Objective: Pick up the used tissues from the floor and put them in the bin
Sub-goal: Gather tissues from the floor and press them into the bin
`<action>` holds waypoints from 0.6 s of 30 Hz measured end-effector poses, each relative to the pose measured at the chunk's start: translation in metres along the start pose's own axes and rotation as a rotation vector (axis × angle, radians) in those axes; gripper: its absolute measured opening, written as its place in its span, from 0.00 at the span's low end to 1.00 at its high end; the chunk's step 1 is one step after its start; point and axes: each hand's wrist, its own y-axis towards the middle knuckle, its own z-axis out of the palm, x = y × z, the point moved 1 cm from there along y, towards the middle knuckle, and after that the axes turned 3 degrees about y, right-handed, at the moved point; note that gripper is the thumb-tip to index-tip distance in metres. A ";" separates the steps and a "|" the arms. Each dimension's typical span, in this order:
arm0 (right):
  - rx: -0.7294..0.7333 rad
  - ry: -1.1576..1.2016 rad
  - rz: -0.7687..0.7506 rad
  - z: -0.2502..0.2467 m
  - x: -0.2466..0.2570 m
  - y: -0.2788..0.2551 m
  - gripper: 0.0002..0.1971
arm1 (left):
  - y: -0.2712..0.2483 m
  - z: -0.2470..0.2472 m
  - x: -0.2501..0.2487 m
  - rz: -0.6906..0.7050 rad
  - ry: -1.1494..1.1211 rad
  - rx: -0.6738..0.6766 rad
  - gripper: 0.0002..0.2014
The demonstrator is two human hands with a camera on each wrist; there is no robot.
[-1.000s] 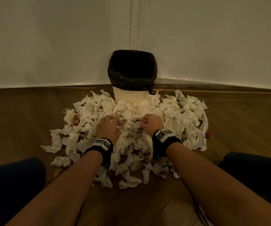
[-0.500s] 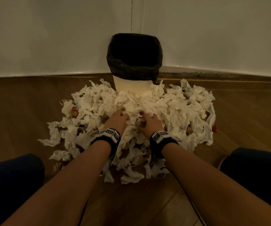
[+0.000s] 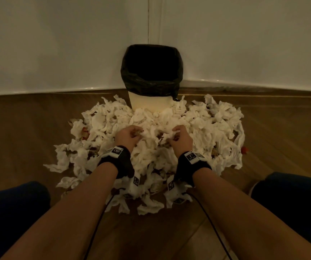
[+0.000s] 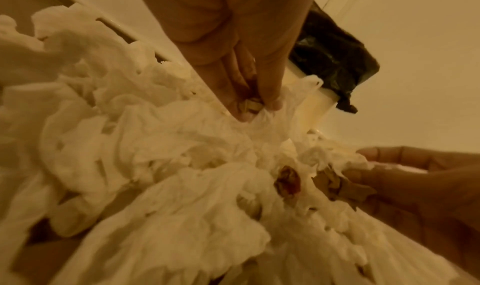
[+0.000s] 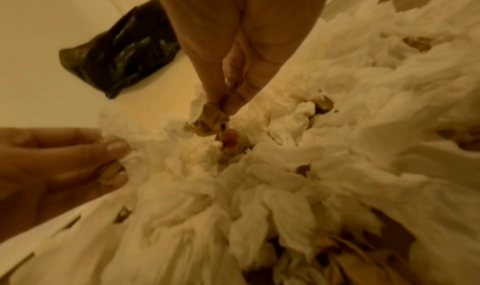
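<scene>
A big heap of crumpled white tissues (image 3: pixel 203 126) with some brown scraps lies on the wooden floor in front of a cream bin (image 3: pixel 151 104) lined with a black bag (image 3: pixel 151 79). My left hand (image 3: pixel 132 135) is in the middle of the heap and pinches a wad of tissue with a brown scrap (image 4: pixel 253 106). My right hand (image 3: pixel 177 136) is close beside it and pinches white tissue and a brown paper scrap (image 5: pixel 211 115). Both hands are about a hand's length short of the bin.
The bin stands in a corner between two white walls (image 3: pixel 57 44). Bare wooden floor (image 3: pixel 19 128) lies left and right of the heap. My knees in dark trousers (image 3: pixel 291 199) are at both lower sides. A small red bit (image 3: pixel 245 149) lies at the heap's right edge.
Both hands have stayed in the heap's middle and have closed their fingers on tissue. The right hand now has a white wad lifted between its fingers.
</scene>
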 end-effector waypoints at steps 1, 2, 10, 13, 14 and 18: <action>-0.014 0.030 0.008 -0.005 0.002 -0.001 0.12 | -0.001 -0.002 -0.003 -0.003 -0.027 -0.015 0.10; -0.021 0.056 0.016 -0.010 0.003 -0.001 0.10 | -0.001 -0.004 -0.007 -0.004 -0.035 -0.034 0.10; -0.108 0.139 -0.131 -0.061 0.042 -0.009 0.09 | -0.004 -0.030 -0.059 0.121 -0.243 -0.139 0.13; -0.150 0.199 -0.220 -0.077 0.073 -0.010 0.09 | -0.006 -0.043 -0.089 0.208 -0.308 -0.195 0.11; -0.170 0.204 -0.257 -0.082 0.085 -0.010 0.08 | -0.005 -0.048 -0.099 0.236 -0.306 -0.228 0.11; -0.251 0.191 -0.427 -0.099 0.139 -0.003 0.07 | 0.005 -0.065 -0.144 0.350 -0.260 -0.360 0.10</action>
